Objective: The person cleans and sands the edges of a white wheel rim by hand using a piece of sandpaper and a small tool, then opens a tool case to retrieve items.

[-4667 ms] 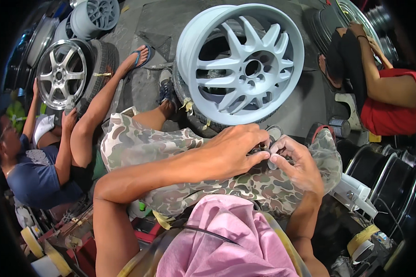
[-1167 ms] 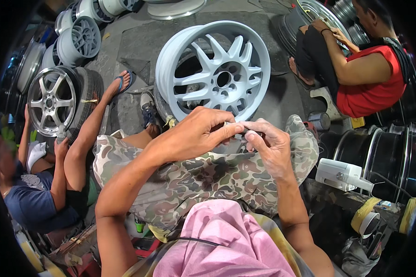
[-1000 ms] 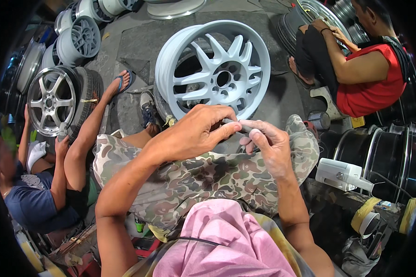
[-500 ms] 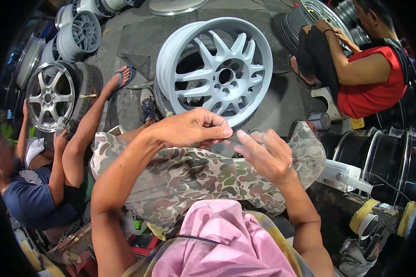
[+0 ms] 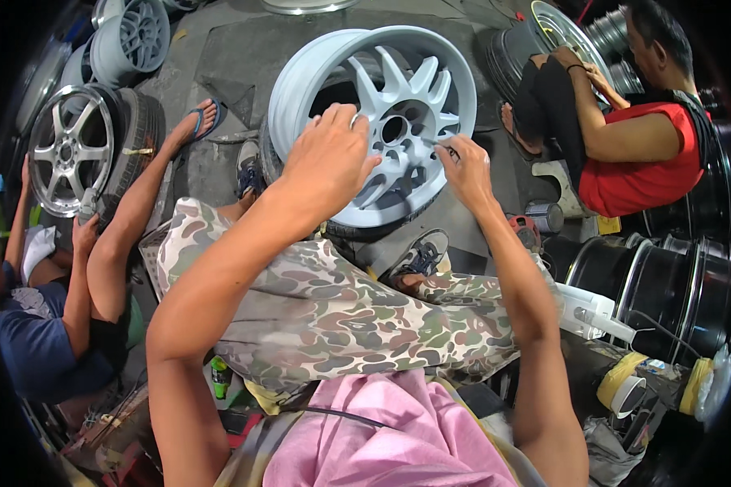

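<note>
Hands, together over camouflage trousers [image 5: 357, 325] one second ago, now parted and forward at pale grey multi-spoke wheel [image 5: 398, 109]; handling seems shifted there. Left hand [image 5: 333, 158] loosely spread at wheel's left side; contact cannot be told. Right hand [image 5: 467, 169] pinches small grey strip [image 5: 431, 142]. One wheel, over one tyre's [image 5: 382, 234] near edge; two hands, one strip, two co-workers: one left [image 5: 36, 341], one right [image 5: 642, 158].

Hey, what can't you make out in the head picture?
Head view:
Palm of left hand: hidden by its back.
Anything in the right hand: too small and blurred to identify.
Tyre beneath the pale wheel: mostly hidden by that wheel.
Wheel at top centre: cut off by the upper edge.
</note>
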`<state>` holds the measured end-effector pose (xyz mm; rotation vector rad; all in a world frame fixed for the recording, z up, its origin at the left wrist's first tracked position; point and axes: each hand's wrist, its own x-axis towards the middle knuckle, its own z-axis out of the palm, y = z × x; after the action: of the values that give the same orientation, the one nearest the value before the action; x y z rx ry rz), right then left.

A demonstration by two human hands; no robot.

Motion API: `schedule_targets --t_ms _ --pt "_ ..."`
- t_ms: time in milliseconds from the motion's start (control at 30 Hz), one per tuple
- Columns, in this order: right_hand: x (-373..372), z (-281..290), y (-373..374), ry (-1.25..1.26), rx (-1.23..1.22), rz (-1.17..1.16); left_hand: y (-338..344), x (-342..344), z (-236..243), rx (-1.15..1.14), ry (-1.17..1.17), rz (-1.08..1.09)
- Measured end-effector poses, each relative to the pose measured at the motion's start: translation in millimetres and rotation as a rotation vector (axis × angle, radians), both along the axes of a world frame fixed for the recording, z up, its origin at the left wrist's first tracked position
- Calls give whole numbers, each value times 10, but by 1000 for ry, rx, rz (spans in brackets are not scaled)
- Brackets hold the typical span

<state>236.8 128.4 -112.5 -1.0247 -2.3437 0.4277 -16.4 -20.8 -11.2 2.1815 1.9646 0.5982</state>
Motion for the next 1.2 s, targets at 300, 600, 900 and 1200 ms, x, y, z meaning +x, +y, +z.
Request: schedule_targets --t_ms 300,600,900,1200 --pt "-287 -253 52 55 -21 -105 55 -45 -205 -355 329 51" --pt "-358 -397 65 36 99 -70 181 -39 2 -414 305 -67" --pt "-368 -411 122 29 170 15 505 -387 110 -246 -7 -156" --pt "-338 -337 310 -298 236 231 662 -771 353 346 -161 3"
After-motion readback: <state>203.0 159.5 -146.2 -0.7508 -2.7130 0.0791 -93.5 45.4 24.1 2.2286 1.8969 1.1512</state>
